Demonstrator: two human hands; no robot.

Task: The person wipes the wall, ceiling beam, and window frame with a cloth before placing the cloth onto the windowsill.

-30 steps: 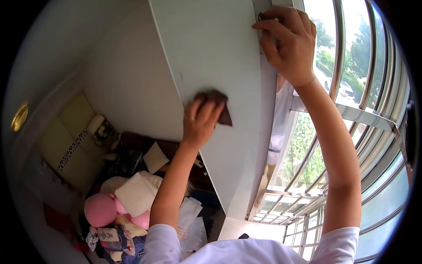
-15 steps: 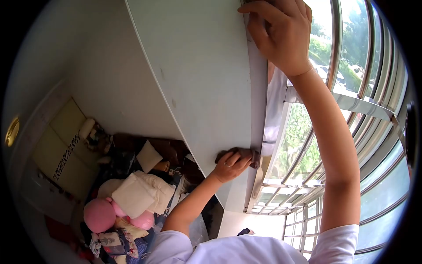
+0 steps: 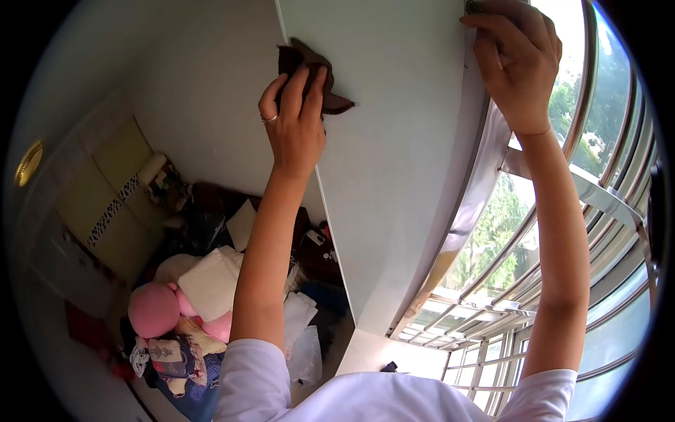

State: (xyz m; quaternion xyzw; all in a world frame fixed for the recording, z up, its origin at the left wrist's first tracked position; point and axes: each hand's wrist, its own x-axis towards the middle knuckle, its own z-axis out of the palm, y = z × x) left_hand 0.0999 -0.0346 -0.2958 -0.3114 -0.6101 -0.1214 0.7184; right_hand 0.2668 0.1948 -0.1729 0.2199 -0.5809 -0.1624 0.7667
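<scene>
In the head view, I see the brown cloth (image 3: 308, 53) shifted from the panel's (image 3: 394, 141) right edge near 5 o'clock to its left edge at 11, so contact is now on the opposite border. My left hand (image 3: 297, 123) grasps it under spread fingers; my right hand (image 3: 517, 67) curls at 2 o'clock, grip unclear, beside window bars (image 3: 605, 197). Room for moving spans the panel towards 5 o'clock

The person wears a white shirt (image 3: 380, 397) with short, loose sleeves (image 3: 253, 373) and a slim, silvery ring (image 3: 269, 119) on one finger of the left hand (image 3: 298, 133), while a fine line (image 3: 536, 133) crosses the right wrist (image 3: 532, 125).
</scene>
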